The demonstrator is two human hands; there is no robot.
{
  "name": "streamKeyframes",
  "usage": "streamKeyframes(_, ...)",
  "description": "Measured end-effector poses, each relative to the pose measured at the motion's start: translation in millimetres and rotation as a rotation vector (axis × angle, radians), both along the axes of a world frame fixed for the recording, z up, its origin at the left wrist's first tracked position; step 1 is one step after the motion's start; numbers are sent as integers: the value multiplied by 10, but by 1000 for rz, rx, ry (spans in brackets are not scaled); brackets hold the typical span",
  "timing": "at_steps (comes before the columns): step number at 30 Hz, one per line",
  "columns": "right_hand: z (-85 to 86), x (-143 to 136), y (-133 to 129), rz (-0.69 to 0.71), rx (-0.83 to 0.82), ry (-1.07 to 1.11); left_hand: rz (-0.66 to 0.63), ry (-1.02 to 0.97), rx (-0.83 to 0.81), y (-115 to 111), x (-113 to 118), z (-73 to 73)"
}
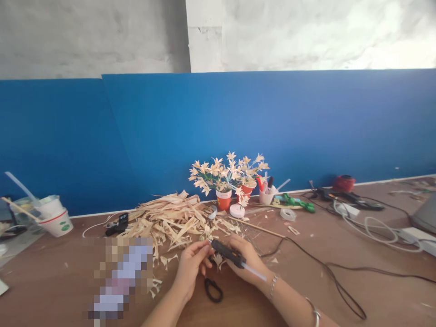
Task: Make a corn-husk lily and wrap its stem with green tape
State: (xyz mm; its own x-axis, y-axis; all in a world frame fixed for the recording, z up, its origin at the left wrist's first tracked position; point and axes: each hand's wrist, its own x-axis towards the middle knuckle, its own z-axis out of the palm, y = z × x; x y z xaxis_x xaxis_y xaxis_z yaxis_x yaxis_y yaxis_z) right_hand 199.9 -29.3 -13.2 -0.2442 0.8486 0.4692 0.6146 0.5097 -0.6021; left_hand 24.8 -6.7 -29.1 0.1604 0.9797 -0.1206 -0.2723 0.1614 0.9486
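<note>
My right hand (pixel 247 259) is wrapped round a black glue gun (pixel 227 253), with a pale glue stick (pixel 254 271) coming out of its back end. The gun's nozzle points left, at the fingertips of my left hand (pixel 194 263). Those fingers are pinched together; a small pale piece at their tips is too small to make out. A black-handled tool (pixel 213 290) lies on the table just below, between my hands. Small pale petal shapes (pixel 218 260) lie behind the glue gun.
Dried husk strips (pixel 170 218) are heaped left of centre. Behind stand flower arrangements in red cups (pixel 224 200), a white tool cup (pixel 266 196) and a tape roll (pixel 288 214). Dark cables (pixel 327 268) cross the right side. A white cup (pixel 57 222) stands far left.
</note>
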Motion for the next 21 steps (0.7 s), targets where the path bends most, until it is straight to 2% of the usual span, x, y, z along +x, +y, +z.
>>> streamKeyframes(21, -15, 1, -3, 2, -4, 9, 2, 20, 7, -15, -3, -1)
